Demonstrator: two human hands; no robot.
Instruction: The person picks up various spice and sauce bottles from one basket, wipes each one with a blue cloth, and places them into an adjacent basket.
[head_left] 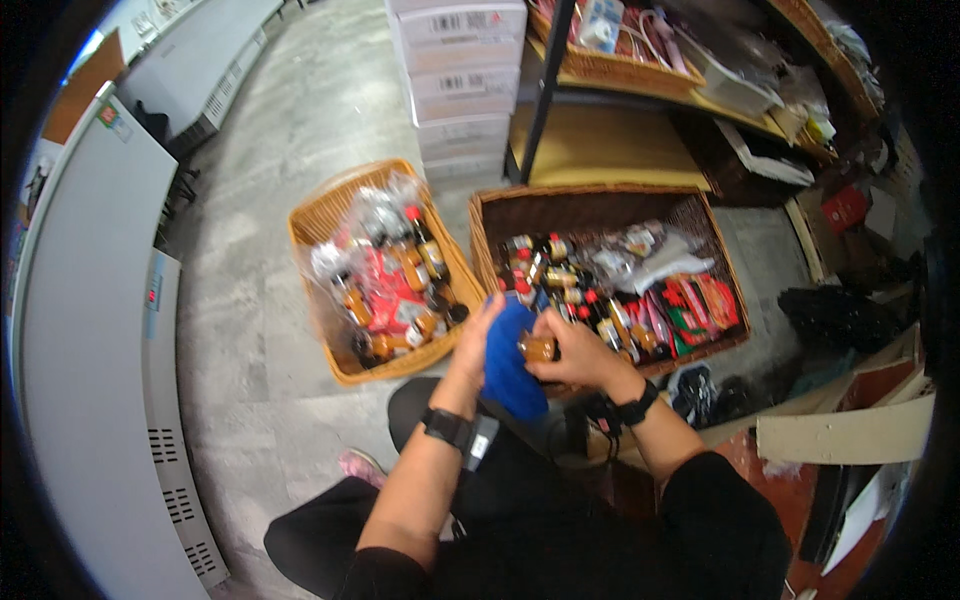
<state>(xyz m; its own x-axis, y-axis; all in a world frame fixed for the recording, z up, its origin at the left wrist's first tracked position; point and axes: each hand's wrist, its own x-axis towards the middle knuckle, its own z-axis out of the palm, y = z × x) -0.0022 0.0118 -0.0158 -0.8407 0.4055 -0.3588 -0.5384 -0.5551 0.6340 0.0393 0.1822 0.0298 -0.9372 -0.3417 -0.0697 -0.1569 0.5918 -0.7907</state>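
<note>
A: Hands?

B: 2 in view. Right hand gripping a small amber bottle. Left hand holding a blue cloth, loose end hanging down.

A: Bottle location?

B: Just right of the cloth, by the near left corner of the brown basket. Yellow basket further left.

A: Doing it well?

B: Looks like wiping, my call. Firm grip on the bottle, may be slippery glass. Turn it against a clean fold, cover side and base, gather the hanging end so it can't snag. Work low in case it drops.

A: Unclear?

B: Bottle's other end is under the right fingers; cap unknown. Left fingers mostly behind cloth. Cloth touching bottle? Can't tell. Hands block part of the brown basket; clear plastic obscures some yellow basket contents. Far right: dark, cut by the lens rim.
</note>
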